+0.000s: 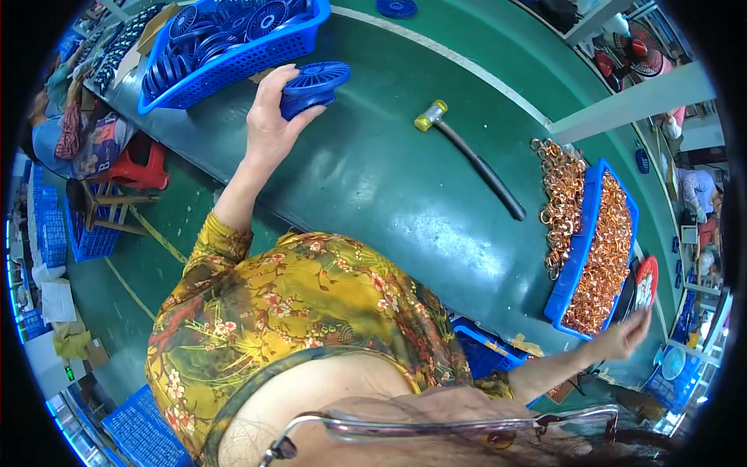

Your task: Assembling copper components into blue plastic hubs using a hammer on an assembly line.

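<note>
My left hand [268, 128] grips a blue plastic spoked disc part [317, 78], thumb below and fingers at its upper side, held above the green table. At the far right, my right hand [625, 336] is closed, fingertips together close to a red round dish [650, 268] of small pale pieces. Whatever may be between those fingers is too small to make out. Beside that hand stands a blue tray [589, 227] full of copper-coloured rings [603, 253]. A loose heap of the same rings [563, 191] lies along the tray's left side.
A mallet [476, 162] with a yellowish-faced head and black handle lies mid-table. Far left, a blue basket [226, 79] holds many blue discs; another blue disc [397, 8] lies at the far edge. A pale post [630, 105] rises right. Co-workers sit beyond, near a red stool [140, 165].
</note>
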`<state>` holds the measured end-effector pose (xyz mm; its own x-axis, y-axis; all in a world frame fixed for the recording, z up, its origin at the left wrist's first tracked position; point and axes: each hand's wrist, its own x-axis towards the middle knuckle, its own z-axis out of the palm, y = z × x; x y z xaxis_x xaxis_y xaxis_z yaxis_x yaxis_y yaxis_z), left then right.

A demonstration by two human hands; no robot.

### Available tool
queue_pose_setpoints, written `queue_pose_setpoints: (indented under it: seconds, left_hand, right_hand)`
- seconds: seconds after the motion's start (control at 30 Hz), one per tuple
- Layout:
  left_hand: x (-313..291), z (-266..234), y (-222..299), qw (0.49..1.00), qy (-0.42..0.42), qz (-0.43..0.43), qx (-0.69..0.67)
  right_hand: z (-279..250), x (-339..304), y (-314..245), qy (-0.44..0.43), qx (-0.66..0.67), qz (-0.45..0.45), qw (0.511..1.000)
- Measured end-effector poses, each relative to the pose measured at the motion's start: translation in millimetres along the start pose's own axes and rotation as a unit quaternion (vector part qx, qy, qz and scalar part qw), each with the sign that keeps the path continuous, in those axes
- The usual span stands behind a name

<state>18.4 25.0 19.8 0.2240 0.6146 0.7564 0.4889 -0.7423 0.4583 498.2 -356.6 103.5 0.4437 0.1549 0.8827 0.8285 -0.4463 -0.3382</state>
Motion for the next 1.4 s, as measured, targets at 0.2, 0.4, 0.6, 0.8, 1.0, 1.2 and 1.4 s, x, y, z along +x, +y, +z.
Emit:
queue_pose_setpoints:
  seconds: [0.2,0.4,0.6,0.8,1.0,1.2,1.4]
  left_hand:
    - [14,-7,-44,0.984,-0.061,0.136,0.093]
    - [18,-17,-62,0.944,-0.280,0.170,0.040]
    - [-1,-16,-46,0.965,-0.241,0.103,0.006]
    - [-16,2,-13,0.976,-0.205,0.067,0.027]
    - [-11,-4,27,0.980,-0.198,-0.005,-0.018]
    - [-23,-9,33,0.965,-0.232,-0.123,-0.011]
    - [-39,6,57,0.959,-0.172,-0.163,-0.158]
  right_hand:
    - [128,-57,-177,-0.390,0.168,-0.042,0.905]
    - [240,-75,-133,-0.394,-0.025,-0.101,0.913]
    - [235,-86,-132,-0.399,-0.009,-0.126,0.908]
    - [154,-95,-206,-0.500,0.210,0.066,0.838]
    - [144,-142,-217,-0.431,0.053,-0.091,0.896]
    - [125,-139,-225,-0.472,0.079,-0.032,0.877]
    - [114,-149,-229,-0.419,0.180,-0.037,0.889]
